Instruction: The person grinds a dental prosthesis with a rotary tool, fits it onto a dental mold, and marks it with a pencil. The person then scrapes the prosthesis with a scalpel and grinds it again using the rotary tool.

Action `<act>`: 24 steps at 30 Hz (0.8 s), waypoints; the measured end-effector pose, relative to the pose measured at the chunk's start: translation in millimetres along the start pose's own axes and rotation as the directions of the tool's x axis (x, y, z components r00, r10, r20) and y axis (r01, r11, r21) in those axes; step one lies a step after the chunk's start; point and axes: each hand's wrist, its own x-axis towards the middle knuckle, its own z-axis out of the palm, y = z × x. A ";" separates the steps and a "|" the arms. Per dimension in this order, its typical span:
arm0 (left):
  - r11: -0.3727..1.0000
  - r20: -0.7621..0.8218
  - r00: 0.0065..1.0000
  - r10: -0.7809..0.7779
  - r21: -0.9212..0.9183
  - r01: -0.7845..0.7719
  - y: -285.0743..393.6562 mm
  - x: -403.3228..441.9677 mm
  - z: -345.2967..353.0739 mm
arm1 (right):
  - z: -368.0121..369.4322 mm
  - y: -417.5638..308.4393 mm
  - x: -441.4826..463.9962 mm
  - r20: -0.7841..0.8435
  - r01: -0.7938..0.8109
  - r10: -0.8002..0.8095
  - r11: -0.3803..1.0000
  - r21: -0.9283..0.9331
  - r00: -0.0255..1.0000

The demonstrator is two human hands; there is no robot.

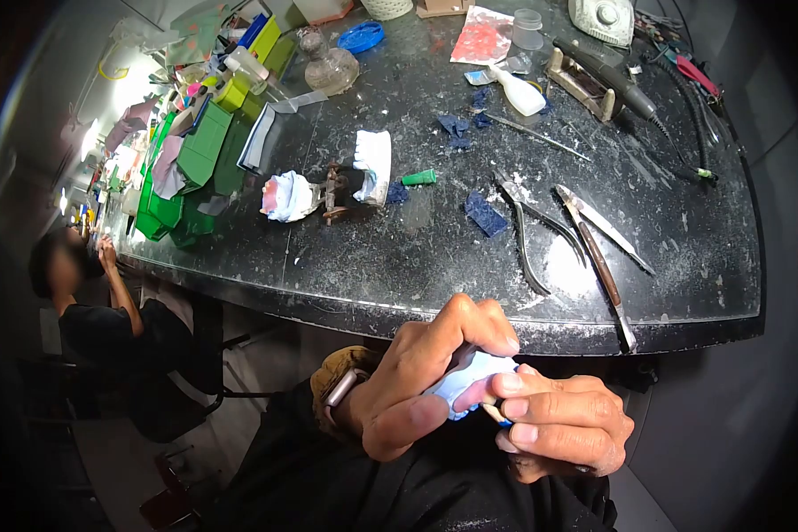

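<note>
Over my lap, just off the bench's front edge, my left hand (412, 368) is closed round a pale blue plaster dental model (472, 374). A pink gum-coloured base (477, 395) shows along the model's side. My right hand (569, 421) is closed too, its fingertips pressed together on the model's right end. By those fingertips shows a small cream, tooth-like piece (495, 411) with a bit of blue below it. The fingers cover part of the model, so how that piece sits cannot be made out.
On the dusty black bench (372, 266) lie pliers (541, 222), a wooden-handled knife (598, 262), an articulator (332, 191) with plaster models, blue wax scraps (485, 215) and a white bottle (519, 91). A handpiece (616, 84) rests behind. Another person (106, 328) sits at left.
</note>
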 end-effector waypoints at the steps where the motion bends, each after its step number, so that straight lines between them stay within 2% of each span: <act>1: 1.000 0.002 1.000 -0.007 0.004 0.007 0.4 -0.2 -0.3 | 0.3 0.2 0.1 -0.001 -0.002 0.002 1.000 0.007 1.000; 8: 0.999 0.007 0.999 0.033 0.039 -0.033 -0.4 0.8 0.8 | 0.6 3.1 -0.8 0.004 0.038 -0.038 0.999 0.016 0.999; 11: 0.998 0.016 0.999 0.035 0.048 -0.036 0.2 1.6 0.7 | -2.4 5.1 0.8 0.057 0.089 -0.089 0.996 0.017 0.994; 24: 0.999 -0.013 1.000 0.016 0.029 -0.016 0.2 0.8 3.1 | -2.1 4.1 -6.1 0.002 0.043 -0.043 0.998 0.055 0.999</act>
